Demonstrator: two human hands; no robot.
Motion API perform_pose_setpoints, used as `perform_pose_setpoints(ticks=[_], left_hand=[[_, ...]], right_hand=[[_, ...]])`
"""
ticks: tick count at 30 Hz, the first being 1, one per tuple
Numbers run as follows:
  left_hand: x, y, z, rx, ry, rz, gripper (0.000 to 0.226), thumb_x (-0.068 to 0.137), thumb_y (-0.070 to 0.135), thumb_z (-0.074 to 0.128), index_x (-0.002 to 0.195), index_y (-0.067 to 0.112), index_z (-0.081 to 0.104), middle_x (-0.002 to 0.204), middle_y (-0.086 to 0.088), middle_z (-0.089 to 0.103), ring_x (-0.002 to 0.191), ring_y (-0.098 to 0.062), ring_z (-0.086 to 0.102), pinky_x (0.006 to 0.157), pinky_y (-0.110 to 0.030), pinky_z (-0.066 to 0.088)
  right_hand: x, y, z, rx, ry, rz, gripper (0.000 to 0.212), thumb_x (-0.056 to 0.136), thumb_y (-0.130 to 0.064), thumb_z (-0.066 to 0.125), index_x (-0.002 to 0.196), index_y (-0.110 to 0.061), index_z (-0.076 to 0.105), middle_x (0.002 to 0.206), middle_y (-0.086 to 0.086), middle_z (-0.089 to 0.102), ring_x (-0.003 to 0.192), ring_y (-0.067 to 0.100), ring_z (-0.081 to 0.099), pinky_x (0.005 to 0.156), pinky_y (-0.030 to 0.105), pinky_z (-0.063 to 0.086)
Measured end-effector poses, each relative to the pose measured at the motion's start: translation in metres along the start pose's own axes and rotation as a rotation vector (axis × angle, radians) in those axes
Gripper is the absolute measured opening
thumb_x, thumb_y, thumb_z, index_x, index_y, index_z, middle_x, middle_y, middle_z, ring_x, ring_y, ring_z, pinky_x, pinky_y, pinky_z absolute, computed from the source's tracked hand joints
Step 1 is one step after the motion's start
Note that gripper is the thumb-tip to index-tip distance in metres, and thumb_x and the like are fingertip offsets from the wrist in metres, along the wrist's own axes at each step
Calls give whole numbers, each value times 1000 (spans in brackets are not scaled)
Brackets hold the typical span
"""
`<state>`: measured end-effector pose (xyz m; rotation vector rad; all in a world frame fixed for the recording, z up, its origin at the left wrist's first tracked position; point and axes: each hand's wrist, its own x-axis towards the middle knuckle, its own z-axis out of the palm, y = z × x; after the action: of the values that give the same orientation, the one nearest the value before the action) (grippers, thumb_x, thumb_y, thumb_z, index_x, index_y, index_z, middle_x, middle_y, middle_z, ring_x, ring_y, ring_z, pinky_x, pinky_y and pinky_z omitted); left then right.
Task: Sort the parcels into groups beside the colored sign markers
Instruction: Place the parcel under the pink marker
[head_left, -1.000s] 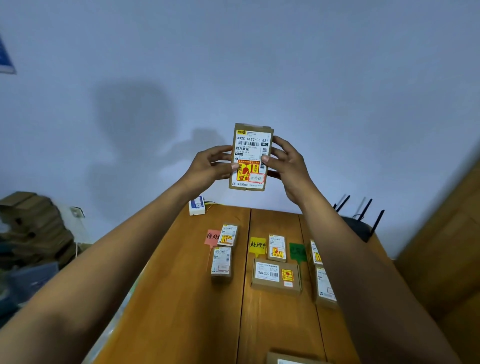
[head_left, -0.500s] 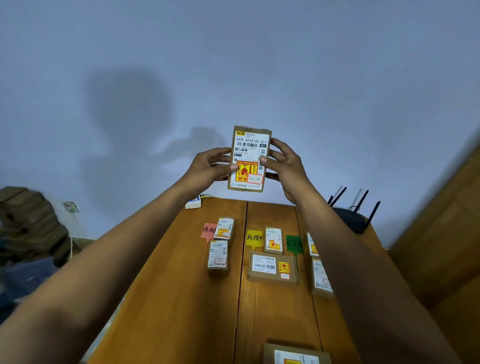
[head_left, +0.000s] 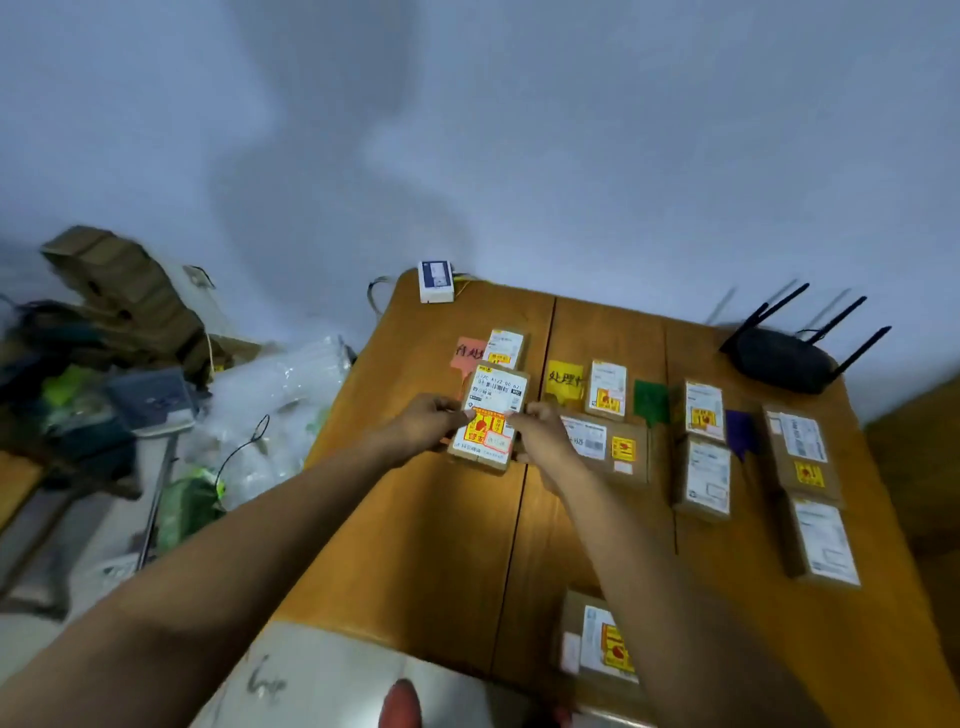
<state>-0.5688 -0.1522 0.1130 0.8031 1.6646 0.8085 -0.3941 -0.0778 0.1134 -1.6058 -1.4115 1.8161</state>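
Note:
Both hands hold one small brown parcel (head_left: 491, 415) with a white label and a red-and-yellow sticker, low over the table just below the pink sign marker (head_left: 469, 352). My left hand (head_left: 428, 423) grips its left edge and my right hand (head_left: 543, 436) its right edge. Another small parcel (head_left: 505, 347) lies beside the pink marker. A yellow marker (head_left: 563, 378), a green marker (head_left: 651, 400) and a purple marker (head_left: 740, 431) stand further right, each with parcels next to it. One more parcel (head_left: 597, 642) lies near the table's front edge.
The wooden table (head_left: 415, 545) ends at the wall. A small white box (head_left: 435, 280) sits at its back left corner and a black router (head_left: 789, 358) with antennas at the back right. Clutter, plastic bags and cardboard fill the floor to the left.
My hands have brought the parcel down from in front of the wall to just above the table by the pink marker. The view has tilted downward.

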Motion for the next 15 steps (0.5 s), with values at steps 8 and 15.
perform_pose_setpoints(ticks=[8, 15], left_hand=[[31, -139, 46, -40, 14, -301, 27, 102, 20, 55, 120, 5, 66, 88, -3, 73, 64, -8, 68, 52, -21, 49], [73, -159, 50, -205, 82, -260, 33, 105, 27, 49, 132, 12, 60, 103, -1, 73, 89, -14, 72, 70, -23, 58]], right_hand=[[44, 138, 40, -42, -112, 303, 26, 99, -17, 58, 125, -14, 60, 123, 10, 69, 103, 26, 69, 93, 45, 56], [93, 145, 53, 60, -101, 299, 24, 102, -16, 54, 126, -15, 58, 119, 7, 69, 95, 23, 69, 78, 37, 58]])
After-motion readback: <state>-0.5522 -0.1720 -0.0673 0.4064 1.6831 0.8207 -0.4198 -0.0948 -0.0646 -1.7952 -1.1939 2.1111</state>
